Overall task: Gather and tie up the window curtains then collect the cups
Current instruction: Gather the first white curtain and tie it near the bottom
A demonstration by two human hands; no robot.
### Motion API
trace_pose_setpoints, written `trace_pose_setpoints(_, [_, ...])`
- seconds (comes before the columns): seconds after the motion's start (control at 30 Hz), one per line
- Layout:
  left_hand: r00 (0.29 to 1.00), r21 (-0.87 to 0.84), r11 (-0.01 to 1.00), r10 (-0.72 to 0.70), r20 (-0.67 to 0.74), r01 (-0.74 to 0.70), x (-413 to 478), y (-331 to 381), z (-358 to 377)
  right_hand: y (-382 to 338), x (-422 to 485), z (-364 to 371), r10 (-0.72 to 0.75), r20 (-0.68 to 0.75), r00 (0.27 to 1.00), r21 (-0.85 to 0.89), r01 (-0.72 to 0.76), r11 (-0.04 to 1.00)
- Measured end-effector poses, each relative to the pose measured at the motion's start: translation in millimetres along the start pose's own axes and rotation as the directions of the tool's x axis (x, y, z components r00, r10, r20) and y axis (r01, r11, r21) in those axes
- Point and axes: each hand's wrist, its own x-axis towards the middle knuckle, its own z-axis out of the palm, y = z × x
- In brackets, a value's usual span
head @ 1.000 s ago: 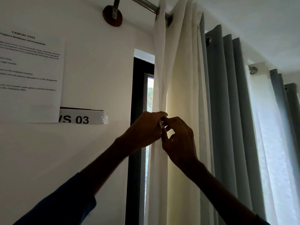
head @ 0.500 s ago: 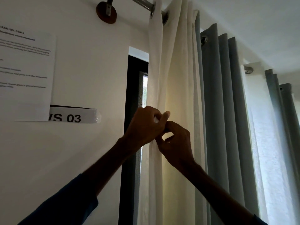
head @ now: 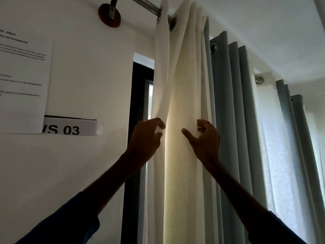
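A cream sheer curtain [head: 184,85] hangs in gathered folds from a metal rod [head: 144,5]. My left hand [head: 146,138] pinches the curtain's left edge fold at chest height. My right hand [head: 204,138] is on the right side of the same bundle, fingers curled into its right folds, thumb stretched out to the left. A grey curtain [head: 233,111] hangs just right of the cream one. No cups are in view.
A dark window frame [head: 139,103] shows left of the curtain. On the white wall hang a printed sheet [head: 22,81] and a label reading "VS 03" [head: 70,128]. Further right are another sheer panel [head: 270,138] and a second grey curtain [head: 292,129].
My hands were pressed together at the curtain's left edge; now they are apart, the right hand having moved right across the cream folds. The view has shifted slightly.
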Motion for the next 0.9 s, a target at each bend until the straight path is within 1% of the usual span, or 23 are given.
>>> trace_pose_setpoints(0.1, [1.0, 0.036, 0.999, 0.018, 0.025, -0.019, -1.0, -5.5, -5.5, -0.1, 2.8, 9.1, -0.08, -0.097, 0.992, -0.053, 0.075, 0.996])
trace_pose_setpoints(0.13, [0.999, 0.052, 0.998, 0.024, 0.023, -0.025, -1.6, -8.1, -7.3, -0.5, 2.4, 11.2, -0.139, -0.142, 0.98, -0.085, 0.128, 0.988])
trace_pose_setpoints(0.2, [1.0, 0.079, 0.997, 0.015, 0.008, -0.016, -3.0, -13.8, -11.8, -1.7, -1.1, 15.9, -0.32, -0.192, 0.928, -0.231, 0.275, 0.933])
trace_pose_setpoints(0.27, [1.0, 0.095, 0.995, 0.012, -0.001, -0.012, -3.7, -18.5, -16.2, -4.4, -6.5, 23.4, -0.479, -0.162, 0.863, -0.391, 0.389, 0.834])
trace_pose_setpoints(0.33, [1.0, 0.108, 0.994, 0.016, -0.006, -0.016, -2.6, -18.9, -21.3, -13.0, -10.1, 35.1, -0.58, -0.103, 0.808, -0.484, 0.469, 0.739])
trace_pose_setpoints(0.37, [1.0, 0.117, 0.993, 0.018, -0.008, -0.017, -2.1, -19.1, -24.1, -19.7, -11.9, 42.3, -0.616, -0.081, 0.783, -0.503, 0.501, 0.704])
trace_pose_setpoints(0.47, [1.0, 0.134, 0.991, -0.01, 0.026, 0.007, -0.8, -23.8, -32.4, -49.3, -20.4, 62.2, -0.679, -0.081, 0.73, -0.458, 0.578, 0.675])
trace_pose_setpoints(0.57, [0.997, 0.165, 0.986, 0.0, 0.082, -0.013, 0.6, -31.8, -38.6, -90.4, -33.7, 76.8, -0.708, -0.127, 0.695, -0.317, 0.648, 0.693])
trace_pose_setpoints(0.63, [0.994, 0.184, 0.982, -0.058, 0.096, 0.04, 1.6, -40.4, -41.9, -119.1, -39.5, 81.7, -0.702, -0.186, 0.687, -0.222, 0.667, 0.712])
trace_pose_setpoints(0.7, [0.992, 0.145, 0.986, -0.094, 0.082, 0.081, 1.7, -46.5, -47.5, -141.7, -41.9, 79.4, -0.693, -0.198, 0.693, -0.153, 0.677, 0.72])
trace_pose_setpoints(0.77, [0.997, 0.161, 0.986, -0.06, 0.058, 0.05, 3.1, -53.3, -48.0, -149.5, -44.2, 73.8, -0.7, -0.152, 0.698, -0.099, 0.693, 0.714])
trace_pose_setpoints(0.83, [0.989, 0.204, 0.974, -0.122, 0.084, 0.103, 1.6, -51.0, -49.1, -139.6, -47.3, 69.4, -0.7, -0.142, 0.7, -0.118, 0.69, 0.714])
trace_pose_setpoints(0.9, [0.999, 0.233, 0.972, -0.035, 0.036, 0.025, -2.2, -51.4, -49.2, -114.1, -50.0, 66.8, -0.66, -0.115, 0.742, -0.154, 0.643, 0.75])
